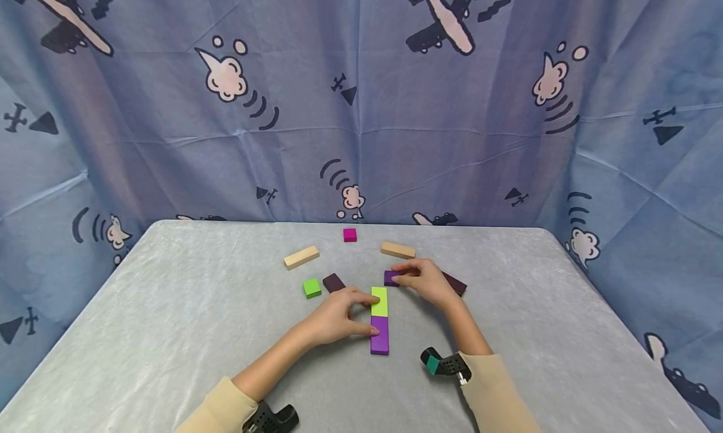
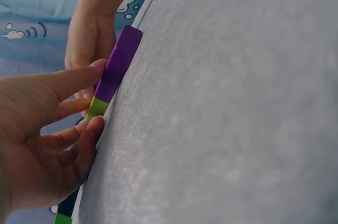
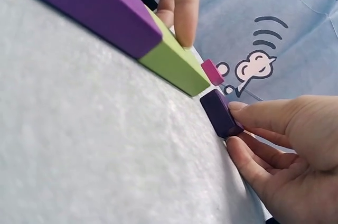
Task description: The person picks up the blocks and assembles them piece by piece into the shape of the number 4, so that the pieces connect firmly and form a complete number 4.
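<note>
A lime-yellow block (image 1: 382,295) and a longer purple block (image 1: 380,345) lie end to end in a line on the table. At their left side is my left hand (image 1: 334,318); one fingertip rests on the lime block and the thumb touches the purple one. My right hand (image 1: 427,282) pinches a small dark purple block (image 3: 215,115) between thumb and fingers. This block is just beyond the lime block's far end, slightly to the right, with a small gap between them in the right wrist view. Part of it is hidden by my fingers.
On the table (image 1: 169,332) lie a green block (image 1: 312,288), a dark brown block (image 1: 333,282), two pale wooden blocks, left (image 1: 302,257) and right (image 1: 398,250), and a magenta block (image 1: 350,235). Another dark brown block (image 1: 456,285) is partly behind my right hand. A patterned curtain (image 1: 316,106) hangs behind.
</note>
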The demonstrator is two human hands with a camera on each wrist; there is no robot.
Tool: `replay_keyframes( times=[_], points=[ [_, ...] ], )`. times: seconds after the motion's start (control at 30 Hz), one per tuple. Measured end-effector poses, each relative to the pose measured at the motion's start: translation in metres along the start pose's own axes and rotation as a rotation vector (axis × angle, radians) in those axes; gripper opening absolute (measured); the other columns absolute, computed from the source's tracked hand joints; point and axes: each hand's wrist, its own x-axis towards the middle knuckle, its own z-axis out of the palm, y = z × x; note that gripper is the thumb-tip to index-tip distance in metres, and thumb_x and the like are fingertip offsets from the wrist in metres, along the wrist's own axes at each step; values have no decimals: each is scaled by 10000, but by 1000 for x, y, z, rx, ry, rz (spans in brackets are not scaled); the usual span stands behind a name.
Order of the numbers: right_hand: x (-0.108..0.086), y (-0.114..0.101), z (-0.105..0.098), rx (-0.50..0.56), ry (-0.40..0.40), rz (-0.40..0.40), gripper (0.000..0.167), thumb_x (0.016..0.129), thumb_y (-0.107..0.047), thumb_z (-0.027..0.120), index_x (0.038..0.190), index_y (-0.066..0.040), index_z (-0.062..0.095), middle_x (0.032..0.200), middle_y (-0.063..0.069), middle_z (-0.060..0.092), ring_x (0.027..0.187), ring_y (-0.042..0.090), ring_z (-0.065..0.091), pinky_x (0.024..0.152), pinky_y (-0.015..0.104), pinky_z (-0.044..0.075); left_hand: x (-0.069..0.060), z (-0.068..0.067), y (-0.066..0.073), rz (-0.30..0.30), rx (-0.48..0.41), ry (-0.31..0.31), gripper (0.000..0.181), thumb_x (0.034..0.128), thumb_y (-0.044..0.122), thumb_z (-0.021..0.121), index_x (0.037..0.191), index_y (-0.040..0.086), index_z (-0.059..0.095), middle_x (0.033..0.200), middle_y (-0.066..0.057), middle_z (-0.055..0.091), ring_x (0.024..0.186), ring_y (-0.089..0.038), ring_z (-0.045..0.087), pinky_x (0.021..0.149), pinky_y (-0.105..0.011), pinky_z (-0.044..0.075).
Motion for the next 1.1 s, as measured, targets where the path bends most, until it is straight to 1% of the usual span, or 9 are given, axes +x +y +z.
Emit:
replay_keyframes(
  times=[0.13,0.33,0.57,0.83,1.1],
  points=[
    [2,2,3,8,8,3,270,984,-84,732,1210,64,743,1141,195,742,938,174,664,798,275,513,0,0,0,-1,-1,-3,544,863,214,895,1328,3,709,1220,-148,699,840,-136,579,761,-220,491],
    [3,0,7,20,16,17,267,987,-82,727,1215,57,746,1141,191,750,937,169,665,804,282,511,0,0,0,-6,-4,-8,546,868,217,891,1334,3,705,1235,-151,695,853,-144,580,765,-223,490],
    [3,-3,10,31,7,-18,267,982,-80,735,1199,75,745,1111,201,755,895,131,663,765,248,513,0,-1,1,-13,-5,-6,547,865,217,893,1333,3,707,1236,-149,695,851,-136,580,766,-224,491],
    [2,-9,13,19,0,-25,263,984,-94,735,1187,73,749,1082,193,754,897,156,661,757,265,504,0,-1,2,-16,-12,-7,550,866,215,893,1337,1,704,1248,-156,692,835,-126,577,760,-223,492],
    [3,-7,14,4,0,1,264,993,-114,727,1204,40,756,1078,155,755,916,166,654,788,287,500,-1,-1,2,-20,-17,-11,549,868,213,890,1338,-2,703,1244,-153,696,865,-139,582,765,-224,491]
  ],
)
